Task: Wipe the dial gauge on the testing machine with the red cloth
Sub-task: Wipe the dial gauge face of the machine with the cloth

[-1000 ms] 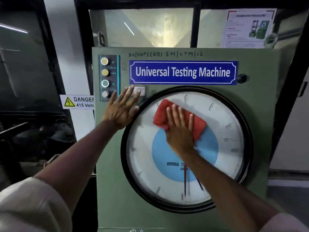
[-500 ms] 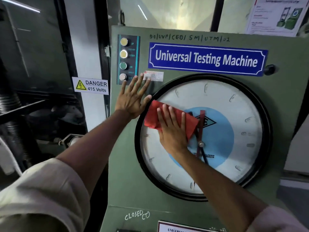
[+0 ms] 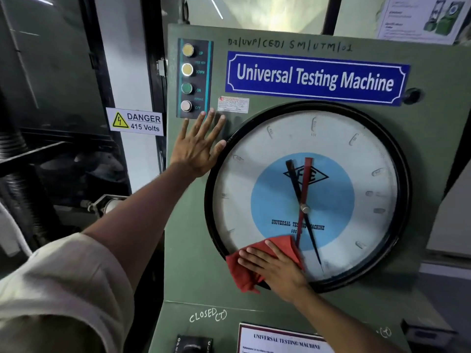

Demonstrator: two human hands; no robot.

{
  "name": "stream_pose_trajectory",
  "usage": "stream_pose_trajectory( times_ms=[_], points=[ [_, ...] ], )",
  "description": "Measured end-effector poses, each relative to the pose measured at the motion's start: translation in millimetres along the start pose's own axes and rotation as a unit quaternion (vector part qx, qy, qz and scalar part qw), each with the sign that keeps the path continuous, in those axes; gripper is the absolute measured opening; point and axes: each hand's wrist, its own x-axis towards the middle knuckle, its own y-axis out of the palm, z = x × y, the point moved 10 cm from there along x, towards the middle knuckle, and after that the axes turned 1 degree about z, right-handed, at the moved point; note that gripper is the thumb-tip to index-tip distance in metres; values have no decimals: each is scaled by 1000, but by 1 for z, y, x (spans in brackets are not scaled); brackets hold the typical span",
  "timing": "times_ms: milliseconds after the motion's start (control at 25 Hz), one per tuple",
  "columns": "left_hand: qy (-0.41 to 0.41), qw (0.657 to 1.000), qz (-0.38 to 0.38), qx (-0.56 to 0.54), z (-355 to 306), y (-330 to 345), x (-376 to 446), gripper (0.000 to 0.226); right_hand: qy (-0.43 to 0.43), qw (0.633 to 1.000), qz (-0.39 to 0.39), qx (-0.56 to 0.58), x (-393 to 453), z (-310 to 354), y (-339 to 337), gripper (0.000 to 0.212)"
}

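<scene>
Nearest the camera, a pale sleeve (image 3: 58, 289) fills the lower left corner, and the left forearm runs up from it to the green front panel of the testing machine (image 3: 193, 250). Low on that panel, chalk letters read "CLOSED (T)", with a printed notice (image 3: 277, 340) just beside them to the right and a black knob at the bottom edge.

The right hand (image 3: 276, 270) lies flat, fingers stretched and pointing left, pressing the red cloth (image 3: 254, 263) against the lower left part of the dial gauge (image 3: 307, 197). The cloth is trapped under the palm rather than pinched (its loose corner hangs down over the black rim onto the green panel). Its upper edge touches the pale blue disc in the middle of the dial and covers the foot of the red needle (image 3: 304, 189). A black needle (image 3: 303, 212) crosses the red one at the hub.

The left hand (image 3: 197, 146) is open, fingers spread, flat on the panel just outside the gauge's upper left rim; the thumb seems to touch the rim, though the blur there makes that unsure. Its fingertips reach the bottom of the button strip (image 3: 193, 77) with four round buttons marked UP, DOWN, ON and OFF.

Above the gauge sits a blue nameplate (image 3: 316, 77) reading "Universal Testing Machine". To the left, on a white post, is a "DANGER 415 Volts" sign (image 3: 135, 121).
</scene>
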Motion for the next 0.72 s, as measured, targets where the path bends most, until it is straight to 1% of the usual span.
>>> stream_pose_trajectory(
  times_ms=[40,120,280,520,600,720],
  points=[
    [2,1000,1,-2,-2,0,0,65,-3,1000,1,-4,11,-5,-5,82],
    [4,1000,0,-3,-2,1,0,66,20,999,-28,15,39,-20,-24,80],
    [-9,1000,5,-16,7,2,6,70,77,993,-72,45,76,-69,-59,89],
    [-31,999,4,-36,3,4,12,67,166,975,-98,112,97,-169,-105,95],
    [-30,999,4,-39,-1,1,14,67,215,964,-117,102,85,-208,-112,89],
    [-34,998,2,-45,-8,-5,17,65,332,930,-117,107,47,-270,-105,84]
  ],
)
